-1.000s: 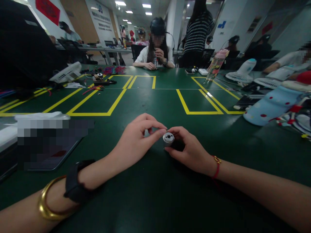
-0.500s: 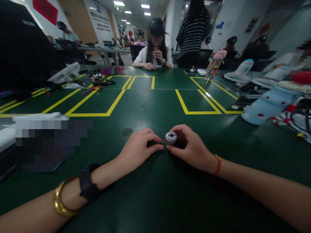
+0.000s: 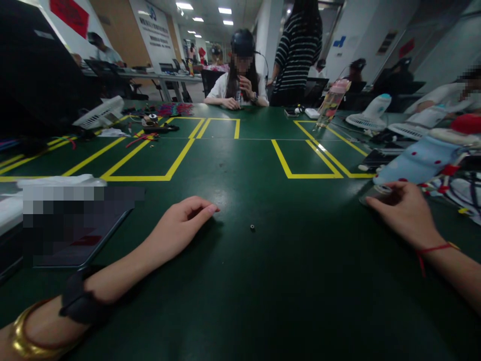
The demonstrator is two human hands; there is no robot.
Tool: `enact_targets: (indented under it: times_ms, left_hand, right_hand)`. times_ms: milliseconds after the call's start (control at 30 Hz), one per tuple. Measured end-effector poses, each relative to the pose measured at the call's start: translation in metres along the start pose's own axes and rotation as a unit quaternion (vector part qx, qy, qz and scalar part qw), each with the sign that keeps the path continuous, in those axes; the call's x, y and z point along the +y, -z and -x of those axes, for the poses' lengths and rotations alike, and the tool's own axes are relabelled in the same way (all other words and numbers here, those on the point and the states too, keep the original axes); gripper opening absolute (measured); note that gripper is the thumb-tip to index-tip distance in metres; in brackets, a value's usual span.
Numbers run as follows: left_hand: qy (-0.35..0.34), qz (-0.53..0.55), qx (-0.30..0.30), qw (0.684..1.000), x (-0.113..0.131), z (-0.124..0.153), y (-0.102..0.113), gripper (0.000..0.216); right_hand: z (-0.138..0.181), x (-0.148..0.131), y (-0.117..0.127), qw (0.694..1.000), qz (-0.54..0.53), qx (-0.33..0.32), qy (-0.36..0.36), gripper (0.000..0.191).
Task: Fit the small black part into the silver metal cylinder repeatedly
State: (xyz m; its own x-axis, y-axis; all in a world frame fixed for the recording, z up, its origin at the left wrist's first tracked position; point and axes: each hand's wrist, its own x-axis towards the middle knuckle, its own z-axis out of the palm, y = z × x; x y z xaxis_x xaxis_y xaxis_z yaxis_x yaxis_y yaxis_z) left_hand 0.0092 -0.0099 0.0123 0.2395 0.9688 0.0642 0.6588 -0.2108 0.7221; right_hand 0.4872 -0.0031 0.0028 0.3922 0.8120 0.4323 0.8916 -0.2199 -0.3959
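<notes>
My right hand (image 3: 406,213) is at the right of the green table (image 3: 233,291), its fingers and thumb around a small metal motor-like cylinder (image 3: 383,189). The cylinder is blurred and partly covered by the fingers. My left hand (image 3: 184,220) rests left of centre with thumb and forefinger together, and nothing shows between them. Between the two hands a tiny dark ring-shaped part (image 3: 252,227) lies on the tabletop, touched by neither. It is too small for me to tell its kind.
A light-blue spotted bottle (image 3: 413,158) and tangled wires (image 3: 458,193) lie just beyond my right hand. A dark tablet-like slab (image 3: 112,220) is at the left. Opposite sits a person (image 3: 240,82). A tilted clear bottle (image 3: 330,103) and fans (image 3: 366,118) stand farther back.
My right hand has carried the metal cylinder from the centre to the right. My left hand has drawn back leftward, and the tiny part now lies by itself on the table.
</notes>
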Motion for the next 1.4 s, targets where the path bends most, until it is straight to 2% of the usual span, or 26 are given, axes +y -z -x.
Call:
enact_targets:
  times_ms: [100, 133, 167, 233, 300, 367, 467, 567, 633, 700, 767, 800, 867, 967, 1233, 1400]
  left_hand:
    - [-0.005, -0.007, 0.004, 1.0, 0.002, 0.0, -0.002, 0.033]
    - [-0.005, -0.009, 0.007, 1.0, 0.002, 0.0, -0.002, 0.032]
    - [-0.006, -0.011, 0.008, 1.0, 0.001, 0.0, -0.002, 0.032]
    - [-0.009, -0.016, 0.01, 1.0, -0.001, 0.001, -0.002, 0.031]
    - [-0.014, -0.023, 0.008, 1.0, -0.003, 0.001, -0.001, 0.031]
    - [-0.022, -0.029, 0.008, 0.999, -0.004, 0.002, -0.001, 0.031]
    - [-0.034, -0.035, 0.009, 0.999, -0.004, 0.002, 0.0, 0.032]
    - [-0.036, -0.04, 0.006, 0.999, -0.003, 0.003, 0.0, 0.032]
    - [-0.036, -0.043, 0.002, 0.998, -0.002, 0.003, -0.001, 0.032]
    - [-0.04, -0.044, -0.003, 0.998, -0.002, 0.003, -0.001, 0.032]
    - [-0.043, -0.041, -0.012, 0.998, -0.002, 0.003, -0.002, 0.032]
    - [-0.044, -0.039, -0.015, 0.998, -0.002, 0.003, -0.002, 0.031]
    - [-0.044, -0.033, -0.021, 0.998, -0.002, 0.003, -0.003, 0.03]
    - [-0.044, -0.028, -0.021, 0.998, -0.003, 0.003, -0.003, 0.028]
    - [-0.041, -0.025, -0.024, 0.999, -0.005, 0.004, -0.003, 0.029]
    - [-0.044, -0.024, -0.026, 0.998, -0.005, 0.004, -0.003, 0.029]
  right_hand:
    - [0.017, -0.033, 0.002, 0.985, 0.069, 0.09, 0.128, 0.067]
    - [0.026, -0.05, 0.0, 0.976, 0.071, 0.09, 0.185, 0.064]
    - [0.036, -0.07, -0.002, 0.968, 0.052, 0.051, 0.241, 0.058]
    - [0.057, -0.112, -0.011, 0.938, -0.027, -0.107, 0.329, 0.043]
    - [0.075, -0.15, -0.023, 0.894, -0.102, -0.229, 0.371, 0.04]
    - [0.086, -0.178, -0.034, 0.864, -0.136, -0.278, 0.398, 0.035]
    - [0.086, -0.196, -0.04, 0.851, -0.14, -0.29, 0.416, 0.024]
    - [0.065, -0.182, -0.027, 0.881, -0.156, -0.253, 0.368, 0.024]
    - [0.043, -0.157, -0.011, 0.925, -0.131, -0.172, 0.312, 0.023]
    - [0.02, -0.121, 0.006, 0.961, -0.047, -0.071, 0.263, 0.021]
    - [0.001, -0.081, 0.02, 0.974, 0.071, 0.007, 0.217, 0.022]
    - [-0.007, -0.062, 0.026, 0.975, 0.124, 0.022, 0.185, 0.023]
    - [-0.017, -0.03, 0.033, 0.978, 0.179, -0.001, 0.105, 0.027]
    - [-0.021, -0.006, 0.037, 0.986, 0.153, -0.064, 0.017, 0.031]
    - [-0.017, -0.007, 0.032, 0.992, 0.106, -0.065, -0.009, 0.026]
    - [-0.015, -0.009, 0.031, 0.998, 0.059, -0.028, -0.025, 0.03]
